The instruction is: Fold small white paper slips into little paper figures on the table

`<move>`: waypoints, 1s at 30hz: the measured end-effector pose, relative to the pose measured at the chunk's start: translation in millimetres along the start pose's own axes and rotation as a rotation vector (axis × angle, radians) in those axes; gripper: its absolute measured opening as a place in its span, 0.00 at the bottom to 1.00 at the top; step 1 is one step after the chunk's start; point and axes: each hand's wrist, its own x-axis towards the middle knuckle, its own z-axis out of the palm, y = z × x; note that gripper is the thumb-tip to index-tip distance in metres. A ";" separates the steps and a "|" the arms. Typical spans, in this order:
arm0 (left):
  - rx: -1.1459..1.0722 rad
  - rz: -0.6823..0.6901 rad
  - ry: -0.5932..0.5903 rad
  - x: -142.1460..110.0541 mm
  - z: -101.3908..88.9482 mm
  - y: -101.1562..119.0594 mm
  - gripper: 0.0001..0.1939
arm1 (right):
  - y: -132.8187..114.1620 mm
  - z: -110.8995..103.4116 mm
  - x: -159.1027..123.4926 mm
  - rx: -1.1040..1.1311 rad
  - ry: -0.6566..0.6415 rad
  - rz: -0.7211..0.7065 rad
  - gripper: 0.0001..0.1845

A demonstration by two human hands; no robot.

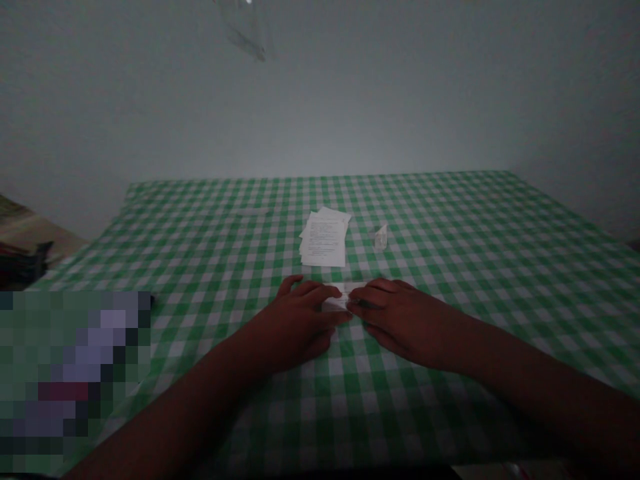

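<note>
A small white sheet of paper lies on the checked tablecloth, partly covered by both hands. My left hand grips its left part, with the thumb and forefinger near the middle of the paper. On the other side, my right hand has its fingers bent over the right part. The fingertips of the two hands almost meet. How the paper is folded under the fingers cannot be made out. Just beyond the hands is a loose stack of printed sheets. A small folded piece of paper stands to the right of the stack.
The green and white checked tablecloth covers the wide table, which reaches back to a plain wall. A faint pale strip lies at the back left. A blurred-out block hides the left front corner. The light is dim.
</note>
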 end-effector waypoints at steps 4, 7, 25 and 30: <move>0.006 -0.010 -0.004 0.6 0.2 0.9 0.20 | -1.2 0.1 0.7 -0.014 -0.012 0.014 0.18; 0.000 -0.013 0.003 1.3 0.8 0.2 0.19 | -1.1 0.0 0.8 -0.008 -0.011 0.008 0.19; -0.024 -0.022 0.009 0.0 2.7 -0.2 0.20 | -1.3 6.0 0.3 -0.019 0.021 0.018 0.23; 0.004 -0.032 -0.009 0.8 1.3 3.1 0.20 | -0.6 6.5 1.8 -0.018 -0.006 0.025 0.23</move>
